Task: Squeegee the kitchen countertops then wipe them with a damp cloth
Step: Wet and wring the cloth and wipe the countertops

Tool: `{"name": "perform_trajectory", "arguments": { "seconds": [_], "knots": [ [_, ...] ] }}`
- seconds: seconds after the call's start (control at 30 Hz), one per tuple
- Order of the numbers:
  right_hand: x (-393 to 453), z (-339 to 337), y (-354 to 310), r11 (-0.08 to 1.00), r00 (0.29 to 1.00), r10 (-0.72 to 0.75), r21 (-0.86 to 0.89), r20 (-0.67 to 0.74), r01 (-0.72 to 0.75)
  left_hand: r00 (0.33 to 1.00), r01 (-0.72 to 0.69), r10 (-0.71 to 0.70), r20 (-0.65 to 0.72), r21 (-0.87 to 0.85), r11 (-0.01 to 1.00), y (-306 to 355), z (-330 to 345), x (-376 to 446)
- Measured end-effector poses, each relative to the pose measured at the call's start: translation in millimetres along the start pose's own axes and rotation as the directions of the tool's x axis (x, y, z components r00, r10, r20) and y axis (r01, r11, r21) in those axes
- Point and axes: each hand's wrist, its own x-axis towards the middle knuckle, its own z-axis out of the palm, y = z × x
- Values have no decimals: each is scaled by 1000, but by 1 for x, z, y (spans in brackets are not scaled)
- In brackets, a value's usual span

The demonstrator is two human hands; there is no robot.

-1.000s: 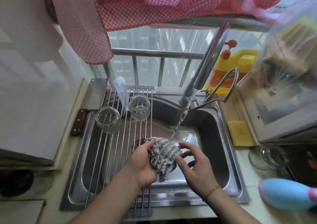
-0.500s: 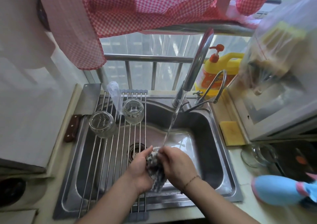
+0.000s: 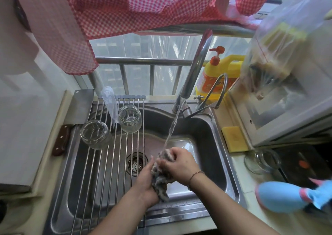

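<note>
Both hands over steel sink (image 3: 218, 144), squeezing grey striped cloth (image 3: 160, 179) between them. Left hand (image 3: 146, 179) wrapped round near part, right hand (image 3: 179, 164) clamped on top, fingers curled shut on it. Tap (image 3: 195, 69) running, stream lands on cloth's far end. 2 glass jars (image 3: 130, 117) on wire rack (image 3: 107, 162) at left. Yellow sponge (image 3: 233, 139) on right edge. Blue thing near right, blurry, maybe squeegee.

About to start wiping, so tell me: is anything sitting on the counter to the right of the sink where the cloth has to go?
Yes. Both hands hold the cloth over the sink; a yellow sponge and a glass jar sit on that counter.
</note>
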Motion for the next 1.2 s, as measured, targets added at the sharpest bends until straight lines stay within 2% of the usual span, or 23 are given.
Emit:
{"name": "perform_trajectory", "arguments": {
  "seconds": [0.07, 0.13, 0.3, 0.37, 0.47, 0.53, 0.6, 0.63, 0.67, 0.7, 0.77, 0.83, 0.9, 1.03, 1.2],
  "knots": [
    [4, -5, 6, 997, 999, 14, 77, -53, -10, 1000, 0, 0, 15, -8, 1000, 1, -4, -3],
    [8, -9, 10, 996, 996, 35, 82, -85, -28, 1000, 2, -1, -10, 17, 1000, 1, -7, -5],
    [3, -16, 12, 996, 983, -67, -69, -168, 56, 993, 68, -53, -106, 147, 987, 0, -8, -5],
    [-5, -14, 12, 983, 972, -156, -124, -175, 135, 994, 103, -98, -52, 107, 989, 3, -6, -3],
    [-17, -3, 7, 929, 947, -320, -184, 28, 320, 990, 122, -123, 64, 29, 992, 10, -1, -2],
    [-29, 0, 3, 865, 883, -403, -215, 243, 454, 990, 123, -124, 71, 21, 992, 12, 1, 0],
    [-38, -5, 5, 822, 821, -478, -171, 311, 543, 990, 130, -132, 47, 42, 991, 13, 3, -1],
    [-40, -11, 7, 849, 840, -481, -107, 252, 518, 991, 128, -129, 17, 62, 990, 13, 1, 2],
    [-39, -18, 11, 892, 886, -444, -30, 135, 451, 992, 126, -125, -12, 74, 989, 13, -1, 5],
    [-35, -25, 17, 928, 929, -371, 36, 3, 371, 992, 121, -120, -36, 42, 992, 12, -2, 6],
    [-22, -37, 26, 980, 973, -186, 38, -137, 193, 994, 94, -98, -48, -93, 991, 13, 0, 6],
    [-12, -43, 30, 989, 977, -141, -64, -158, 132, 995, 91, -95, -4, -253, 963, 13, 5, 4],
    [-5, -46, 30, 990, 981, -139, -57, -134, 132, 995, 102, -96, 36, -364, 926, 13, 9, 6],
    [5, -58, 33, 996, 988, -80, 24, -135, 84, 997, 75, -63, 42, -428, 900, 12, 12, 7],
    [11, -63, 37, 998, 990, -52, 14, -135, 54, 1000, 3, -5, -4, -450, 893, 9, 19, 3]
  ]
}}
